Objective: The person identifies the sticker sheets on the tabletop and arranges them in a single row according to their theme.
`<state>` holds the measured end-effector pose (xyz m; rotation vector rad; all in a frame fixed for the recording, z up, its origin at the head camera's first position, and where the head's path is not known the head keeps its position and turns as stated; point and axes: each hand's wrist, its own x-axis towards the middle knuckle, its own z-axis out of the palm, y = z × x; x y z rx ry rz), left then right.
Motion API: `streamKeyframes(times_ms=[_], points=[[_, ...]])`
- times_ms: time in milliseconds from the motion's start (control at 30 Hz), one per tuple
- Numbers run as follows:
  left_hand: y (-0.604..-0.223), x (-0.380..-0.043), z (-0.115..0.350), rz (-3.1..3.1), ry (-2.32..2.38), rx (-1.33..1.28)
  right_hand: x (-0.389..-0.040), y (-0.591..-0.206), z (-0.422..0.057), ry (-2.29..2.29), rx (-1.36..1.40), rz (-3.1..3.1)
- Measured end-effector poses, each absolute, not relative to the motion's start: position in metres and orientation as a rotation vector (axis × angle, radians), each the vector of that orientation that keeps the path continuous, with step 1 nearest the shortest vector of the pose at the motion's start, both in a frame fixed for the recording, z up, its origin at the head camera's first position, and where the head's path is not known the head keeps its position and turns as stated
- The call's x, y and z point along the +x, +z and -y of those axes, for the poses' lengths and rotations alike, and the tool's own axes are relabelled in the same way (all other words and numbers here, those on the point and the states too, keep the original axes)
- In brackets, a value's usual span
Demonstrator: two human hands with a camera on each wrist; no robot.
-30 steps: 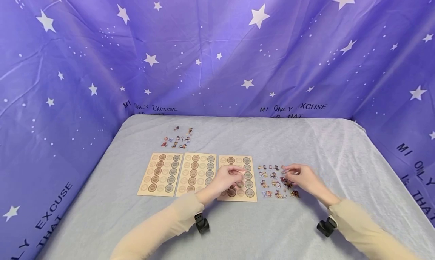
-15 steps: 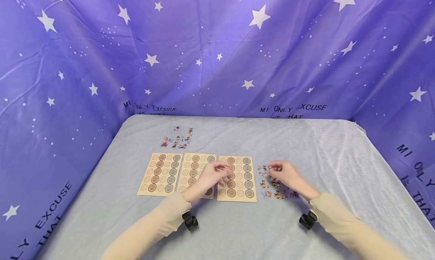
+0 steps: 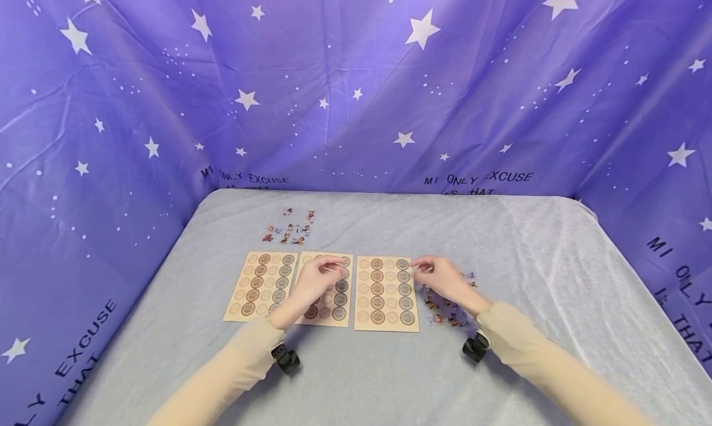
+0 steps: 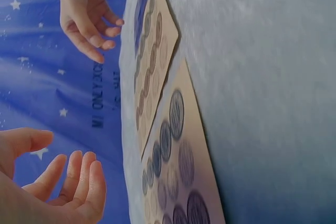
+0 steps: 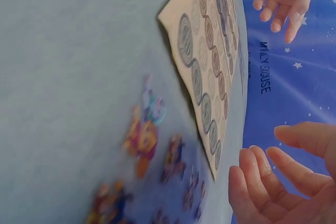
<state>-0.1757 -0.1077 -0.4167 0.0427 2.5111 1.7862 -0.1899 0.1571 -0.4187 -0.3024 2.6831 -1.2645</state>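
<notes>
My left hand hovers over the middle tan sheet of round printed stickers, its fingers loosely bent and nothing between them. Above the right edge of another tan sticker sheet, my right hand hangs with thumb and fingers apart, holding nothing. Its palm and wrist partly hide a clear sheet of small cartoon stickers. In the left wrist view, fingers are spread from the thumb, above the sheets. The right wrist view has the cartoon stickers lying below the right hand.
A third tan sticker sheet lies at the left of the row. Behind it is a second clear cartoon sticker sheet. Everything rests on a table with a grey cloth. A purple star-printed curtain encloses the back and sides.
Both hands have moved left. The left went from the right tan sheet to the middle one; the right went from the clear sheet's right side to the right tan sheet's edge.
</notes>
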Motion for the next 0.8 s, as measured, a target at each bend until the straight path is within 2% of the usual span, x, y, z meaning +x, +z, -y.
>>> streamKeyframes(times_ms=[233, 500, 800], points=[[-0.405, -0.174, 0.126, -2.561, 1.803, 0.014, -0.196, -0.414, -0.137, -1.333, -0.316, -2.612], [-0.416, -0.185, 0.148, -2.612, 1.762, -0.083, -0.205, -0.411, -0.112, -1.332, -0.35, -2.615], [-0.416, -0.193, 0.173, -2.651, 1.708, -0.057, -0.216, -0.413, -0.084, -1.367, -0.319, -2.543]])
